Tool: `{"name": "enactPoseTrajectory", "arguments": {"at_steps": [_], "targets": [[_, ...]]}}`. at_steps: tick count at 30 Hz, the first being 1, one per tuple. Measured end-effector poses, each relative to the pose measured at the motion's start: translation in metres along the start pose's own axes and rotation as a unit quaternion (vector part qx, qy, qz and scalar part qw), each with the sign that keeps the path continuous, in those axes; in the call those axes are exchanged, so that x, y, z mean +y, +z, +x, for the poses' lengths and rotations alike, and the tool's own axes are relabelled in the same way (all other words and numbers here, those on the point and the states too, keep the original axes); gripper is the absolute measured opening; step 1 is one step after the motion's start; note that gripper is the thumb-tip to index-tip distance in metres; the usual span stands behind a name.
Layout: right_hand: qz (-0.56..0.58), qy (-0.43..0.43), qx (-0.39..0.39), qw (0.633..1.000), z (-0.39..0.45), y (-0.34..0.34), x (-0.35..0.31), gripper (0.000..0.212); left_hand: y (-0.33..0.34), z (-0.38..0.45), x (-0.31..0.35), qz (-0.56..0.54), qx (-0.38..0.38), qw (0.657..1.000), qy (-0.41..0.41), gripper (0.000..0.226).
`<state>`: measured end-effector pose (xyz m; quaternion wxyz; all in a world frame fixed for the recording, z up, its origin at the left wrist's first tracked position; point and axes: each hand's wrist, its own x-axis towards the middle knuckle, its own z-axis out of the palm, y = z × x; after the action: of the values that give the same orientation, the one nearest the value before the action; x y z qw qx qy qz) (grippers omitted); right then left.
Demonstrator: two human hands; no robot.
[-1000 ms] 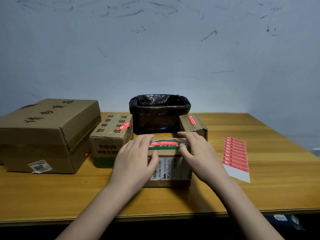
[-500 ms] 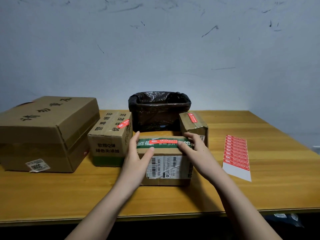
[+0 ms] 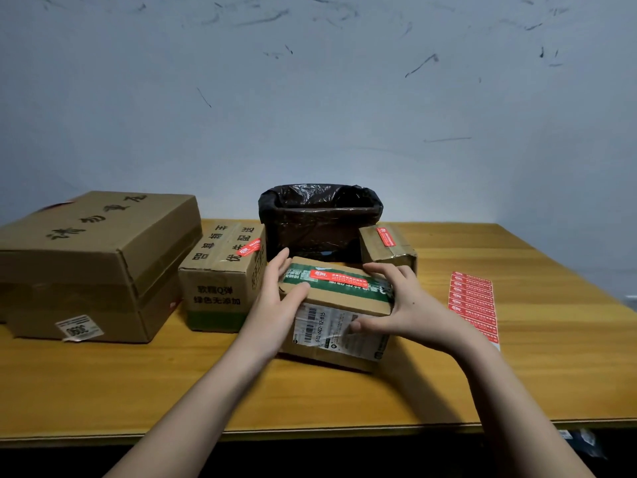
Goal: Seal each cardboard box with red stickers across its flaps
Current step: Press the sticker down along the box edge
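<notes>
A small cardboard box (image 3: 339, 307) with green tape and a white shipping label sits tilted at the table's middle, its left end lifted. A red sticker (image 3: 336, 278) runs along its top seam. My left hand (image 3: 275, 300) grips the box's left end, thumb on top. My right hand (image 3: 401, 310) holds the right end, fingers over the top edge and thumb on the front label. A sheet of red stickers (image 3: 474, 303) lies flat to the right.
A large box (image 3: 93, 263) stands at the left, next to a medium box (image 3: 220, 281) with a red sticker. A bin lined with a black bag (image 3: 319, 219) stands behind. A small stickered box (image 3: 387, 248) sits beside the bin. The wooden table (image 3: 344, 398) has its front edge near me.
Both hands moved from pressing the sticker on top to grasping the box's ends. The box has turned and its left end has lifted off the table.
</notes>
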<state>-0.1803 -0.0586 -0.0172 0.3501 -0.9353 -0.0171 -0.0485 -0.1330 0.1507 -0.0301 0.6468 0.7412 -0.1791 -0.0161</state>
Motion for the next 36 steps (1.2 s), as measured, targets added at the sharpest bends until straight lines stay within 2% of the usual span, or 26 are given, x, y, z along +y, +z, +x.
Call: {"name": "enactPoseTrajectory", "arguments": {"at_steps": [4,8,10,13,17,20,23,26,28,30,33,34,36], "targets": [[0.036,0.009,0.061,0.997,-0.003,-0.002,-0.004,0.093,0.003,0.006,0.013,-0.009,-0.004,1.000,0.008,0.060],[0.063,0.019,0.168,0.984,-0.001,0.002,-0.014,0.090,0.018,-0.007,0.020,0.064,0.066,0.993,0.069,0.067],[0.056,0.028,0.228,0.972,0.004,0.005,-0.021,0.090,0.030,-0.018,0.021,0.063,0.087,0.990,0.090,0.074],[0.031,0.043,0.267,0.962,0.014,0.010,-0.032,0.099,0.047,-0.029,0.026,0.025,0.041,0.997,0.052,0.081],[0.036,0.036,0.268,0.962,0.021,0.019,-0.045,0.105,0.051,-0.020,0.033,-0.023,0.009,1.000,0.015,0.090],[0.050,0.027,0.265,0.963,0.021,0.023,-0.051,0.095,0.048,-0.013,0.033,-0.047,0.017,0.999,-0.002,0.076],[0.074,0.013,0.242,0.967,0.023,0.026,-0.054,0.092,0.043,-0.008,0.030,-0.079,0.023,0.997,-0.006,0.074],[0.133,0.005,0.186,0.973,0.020,0.024,-0.057,0.097,0.034,0.005,0.025,-0.124,0.021,0.992,-0.024,0.088],[0.189,0.015,0.146,0.971,0.018,0.021,-0.058,0.081,0.028,0.015,0.020,-0.163,0.008,0.986,-0.039,0.100],[0.251,0.021,0.128,0.959,0.019,0.020,-0.056,0.064,0.022,0.024,0.015,-0.185,-0.003,0.982,-0.033,0.086],[0.299,0.033,0.145,0.943,0.028,0.021,-0.050,0.051,0.016,0.035,0.012,-0.171,-0.019,0.985,-0.030,0.049],[0.301,0.041,0.148,0.941,0.031,0.022,-0.049,0.054,0.015,0.038,0.011,-0.160,-0.029,0.986,-0.034,0.047],[0.290,0.063,0.148,0.944,0.036,0.022,-0.049,0.072,0.014,0.044,0.008,-0.136,-0.038,0.989,-0.050,0.064]]}}
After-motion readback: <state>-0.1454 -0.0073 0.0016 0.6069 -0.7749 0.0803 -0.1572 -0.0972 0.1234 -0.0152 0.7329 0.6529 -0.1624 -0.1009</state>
